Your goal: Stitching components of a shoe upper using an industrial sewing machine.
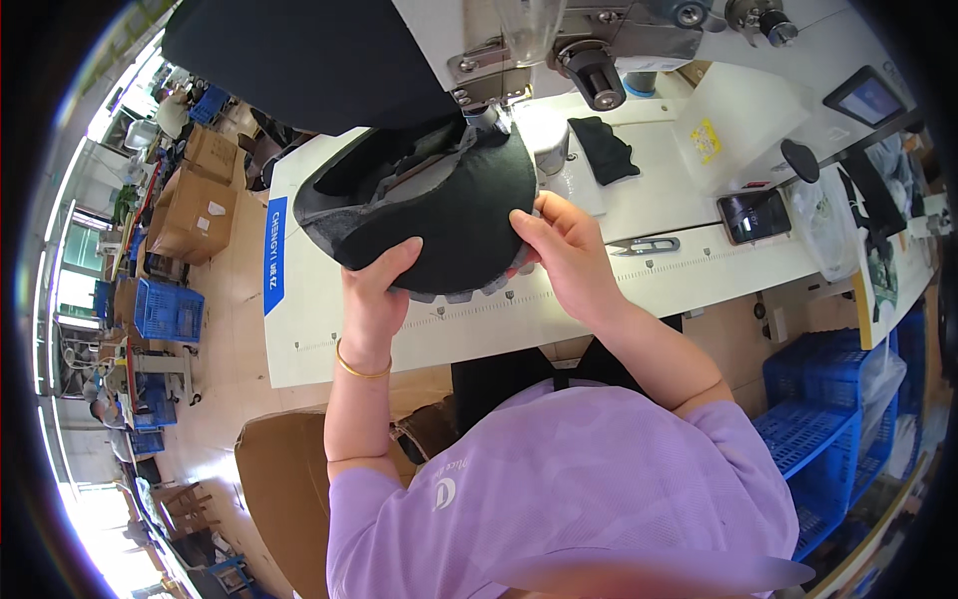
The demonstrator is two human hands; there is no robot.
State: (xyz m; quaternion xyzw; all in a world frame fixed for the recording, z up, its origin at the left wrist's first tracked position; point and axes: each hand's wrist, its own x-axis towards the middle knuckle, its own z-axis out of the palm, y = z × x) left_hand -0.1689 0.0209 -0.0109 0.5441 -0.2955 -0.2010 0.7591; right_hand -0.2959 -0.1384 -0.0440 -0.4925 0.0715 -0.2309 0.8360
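Note:
A black shoe upper (439,205) is held up at the sewing machine (539,45), its far edge under the needle area. My left hand (374,290) grips its near left edge, thumb on top, a gold bangle on the wrist. My right hand (559,245) holds the upper's right edge with fingers curled over it. A grey sole-like edge shows beneath the black fabric.
On the white table (329,329) lie thread snips (644,245), a phone (753,215), a black fabric piece (607,148) and a clear plastic box (733,125). Blue crates (828,429) stand at the right, cardboard boxes (195,215) at the left.

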